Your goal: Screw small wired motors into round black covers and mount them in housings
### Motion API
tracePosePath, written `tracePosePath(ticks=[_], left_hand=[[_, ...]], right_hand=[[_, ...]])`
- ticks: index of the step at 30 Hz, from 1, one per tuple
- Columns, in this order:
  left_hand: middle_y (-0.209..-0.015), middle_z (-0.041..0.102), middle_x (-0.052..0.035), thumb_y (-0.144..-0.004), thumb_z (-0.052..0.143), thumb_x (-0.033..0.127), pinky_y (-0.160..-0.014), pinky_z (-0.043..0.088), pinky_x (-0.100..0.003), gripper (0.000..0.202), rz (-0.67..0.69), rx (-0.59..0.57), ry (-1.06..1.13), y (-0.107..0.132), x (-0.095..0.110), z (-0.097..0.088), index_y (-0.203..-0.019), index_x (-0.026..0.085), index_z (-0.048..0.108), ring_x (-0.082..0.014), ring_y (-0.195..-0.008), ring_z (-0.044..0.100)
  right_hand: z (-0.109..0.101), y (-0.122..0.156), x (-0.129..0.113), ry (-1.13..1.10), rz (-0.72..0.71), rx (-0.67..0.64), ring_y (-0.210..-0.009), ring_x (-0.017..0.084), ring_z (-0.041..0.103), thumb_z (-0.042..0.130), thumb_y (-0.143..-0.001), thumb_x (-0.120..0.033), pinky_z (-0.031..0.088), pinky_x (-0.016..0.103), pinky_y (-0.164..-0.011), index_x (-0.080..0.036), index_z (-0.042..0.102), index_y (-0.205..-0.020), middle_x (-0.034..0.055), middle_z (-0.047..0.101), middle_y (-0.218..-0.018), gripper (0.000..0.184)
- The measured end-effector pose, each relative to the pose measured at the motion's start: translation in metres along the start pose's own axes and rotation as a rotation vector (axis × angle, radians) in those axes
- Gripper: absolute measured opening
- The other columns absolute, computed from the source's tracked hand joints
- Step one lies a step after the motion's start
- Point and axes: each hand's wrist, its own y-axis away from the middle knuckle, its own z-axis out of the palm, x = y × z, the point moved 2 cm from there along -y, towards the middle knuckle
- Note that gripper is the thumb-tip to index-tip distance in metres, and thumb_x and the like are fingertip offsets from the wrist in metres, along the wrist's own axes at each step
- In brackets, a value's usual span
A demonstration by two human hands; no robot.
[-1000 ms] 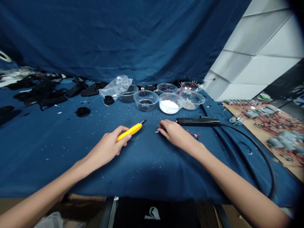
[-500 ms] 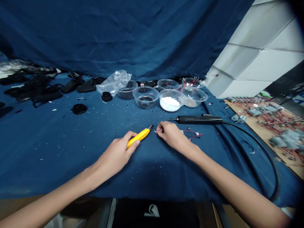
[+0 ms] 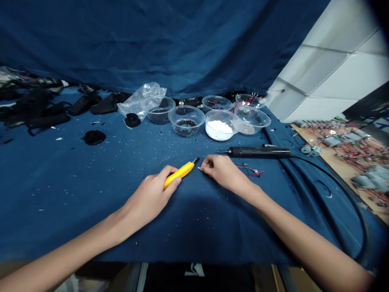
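My left hand is closed round a yellow utility knife, whose blade end, dark at the tip, points up and to the right. Just to the right of that tip, my right hand pinches a tiny white piece between thumb and fingertips; its exact kind is too small to tell. A small gap separates blade and piece. Beside my right wrist lie thin red and black wires with small connectors. Beyond that hand rests a black electric screwdriver, bit pointing left.
Clear plastic bowls stand at the back, one with white bits, another with dark screws. A plastic bag and black parts lie to the left. Wired motors cover a wooden surface at right. The screwdriver's cable curves frontward.
The view has shifted slightly. Both hands keep their grips, the knife and the white piece staying close together; the blade tip sits marginally nearer the piece.
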Motion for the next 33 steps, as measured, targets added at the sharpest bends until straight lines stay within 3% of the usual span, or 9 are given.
tracePosePath(ticks=[5, 14, 22, 28, 33], left_hand=[[-0.071, 0.064, 0.0013, -0.094, 0.036, 0.048, -0.049, 0.032, -0.022, 0.035, 0.000, -0.019, -0.036, 0.008, 0.001, 0.002, -0.116, 0.028, 0.053, -0.0129, -0.049, 0.053], [-0.080, 0.068, 0.0001, -0.095, 0.034, 0.048, -0.055, 0.036, -0.024, 0.037, 0.041, -0.017, -0.099, 0.012, -0.004, 0.004, -0.116, 0.027, 0.056, -0.0158, -0.064, 0.061], [-0.080, 0.068, 0.0015, -0.095, 0.034, 0.051, -0.052, 0.036, -0.023, 0.040, 0.046, -0.014, -0.092, 0.013, -0.006, 0.005, -0.119, 0.028, 0.056, -0.0138, -0.057, 0.058], [-0.083, 0.070, 0.0002, -0.096, 0.033, 0.050, -0.055, 0.036, -0.024, 0.040, 0.050, -0.004, -0.137, 0.012, -0.006, 0.006, -0.121, 0.028, 0.056, -0.0175, -0.067, 0.063], [-0.099, 0.071, -0.0026, -0.096, 0.032, 0.050, -0.063, 0.040, -0.027, 0.042, 0.079, 0.000, -0.178, 0.011, -0.006, 0.008, -0.122, 0.028, 0.056, -0.0219, -0.083, 0.067]], right_hand=[[0.006, 0.000, 0.001, -0.024, -0.003, 0.063, -0.070, 0.015, 0.060, 0.057, -0.080, -0.017, 0.038, 0.024, -0.063, -0.017, 0.065, -0.078, 0.0038, 0.069, -0.078, 0.008], [0.012, 0.003, 0.003, -0.036, -0.023, 0.148, -0.067, 0.014, 0.059, 0.056, -0.078, -0.015, 0.038, 0.025, -0.062, -0.017, 0.065, -0.075, 0.0032, 0.068, -0.075, 0.010], [0.012, 0.002, 0.004, -0.048, -0.030, 0.159, -0.066, 0.014, 0.059, 0.056, -0.078, -0.015, 0.037, 0.025, -0.062, -0.016, 0.065, -0.075, 0.0041, 0.068, -0.074, 0.010], [0.012, 0.001, 0.004, -0.043, -0.019, 0.154, -0.066, 0.014, 0.058, 0.056, -0.078, -0.016, 0.037, 0.025, -0.061, -0.016, 0.066, -0.076, 0.0045, 0.068, -0.074, 0.010], [0.013, 0.001, 0.004, -0.029, -0.046, 0.172, -0.066, 0.014, 0.058, 0.055, -0.079, -0.016, 0.037, 0.026, -0.063, -0.015, 0.065, -0.076, 0.0055, 0.068, -0.075, 0.011]])
